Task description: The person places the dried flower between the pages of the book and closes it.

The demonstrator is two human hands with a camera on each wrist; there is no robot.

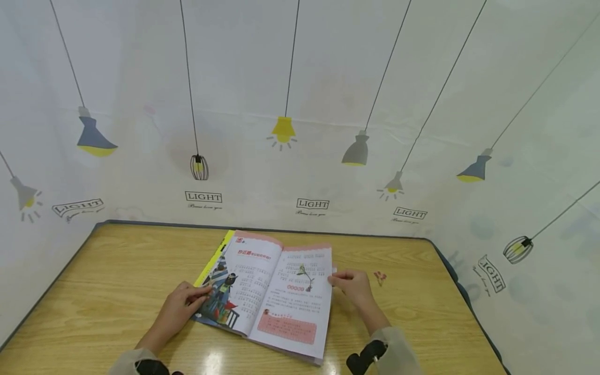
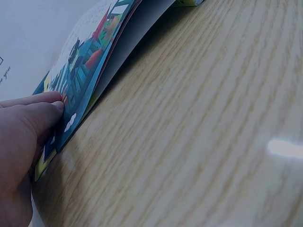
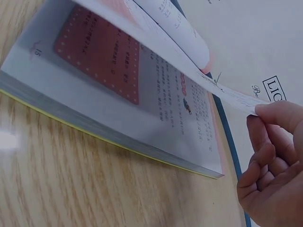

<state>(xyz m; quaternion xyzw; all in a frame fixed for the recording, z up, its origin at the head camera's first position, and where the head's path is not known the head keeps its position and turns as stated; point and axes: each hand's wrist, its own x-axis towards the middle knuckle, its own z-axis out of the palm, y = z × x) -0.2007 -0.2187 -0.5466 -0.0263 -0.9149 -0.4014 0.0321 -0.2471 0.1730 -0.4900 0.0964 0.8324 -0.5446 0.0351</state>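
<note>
An open book with a yellow cover edge lies on the table. My left hand grips its left edge, with thumb and forefinger tips over the colourful illustration; the other fingers are largely hidden. At the right edge, my right hand pinches a page between thumb and forefinger. That page is lifted and bowed, showing another printed page beneath it. A thin sprig with green leaves lies on the raised page.
Small reddish dried flowers lie on the wooden table, just right of my right hand. A pale curtain printed with hanging lamps surrounds the table's back and sides. Dark edging runs along the tabletop.
</note>
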